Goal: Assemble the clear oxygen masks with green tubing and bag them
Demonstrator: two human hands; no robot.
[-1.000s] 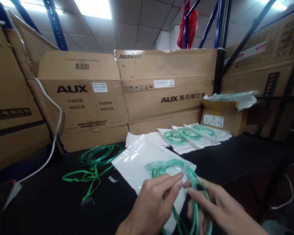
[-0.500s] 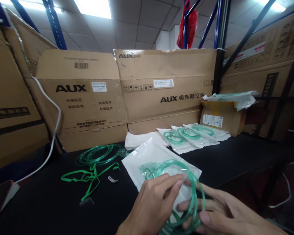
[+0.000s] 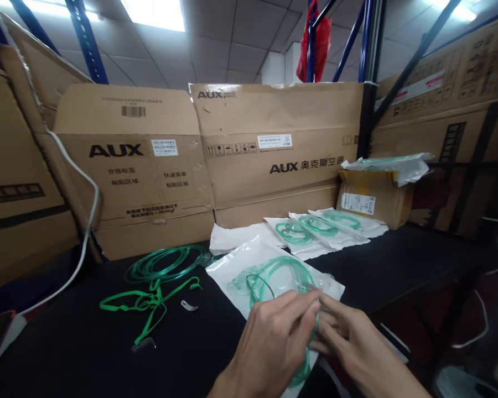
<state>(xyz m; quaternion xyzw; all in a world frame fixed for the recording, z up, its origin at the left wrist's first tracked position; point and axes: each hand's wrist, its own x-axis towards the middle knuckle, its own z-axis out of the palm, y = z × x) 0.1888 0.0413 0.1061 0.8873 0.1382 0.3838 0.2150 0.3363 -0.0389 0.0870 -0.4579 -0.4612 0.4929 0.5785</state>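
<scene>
A coil of clear green tubing (image 3: pixel 288 265) lies over a white pouch (image 3: pixel 226 271) in front of me. A clear plastic piece (image 3: pixel 243 282) and a thin green loop are at its far left end. My left hand (image 3: pixel 274 337) is closed on the coil's near right part, fingertips together. Against it, my right hand (image 3: pixel 344 337) has its fingers bent round the same tubing at the pouch's right side. The fingers hide part of the coil, and I cannot tell how much of it is inside the pouch.
Left on the black table (image 3: pixel 87 354) are another tubing coil (image 3: pixel 166 265), green elastic straps (image 3: pixel 149 301) and a small white curved piece (image 3: pixel 188 305). Several filled pouches (image 3: pixel 319 225) lie behind. A small carton (image 3: pixel 373 193) stands back right, before large AUX cardboard (image 3: pixel 274 155).
My right hand has moved in from the right and closed against my left. The coil lies lower and flatter on the pouch, its right loops gathered under my fingers.
</scene>
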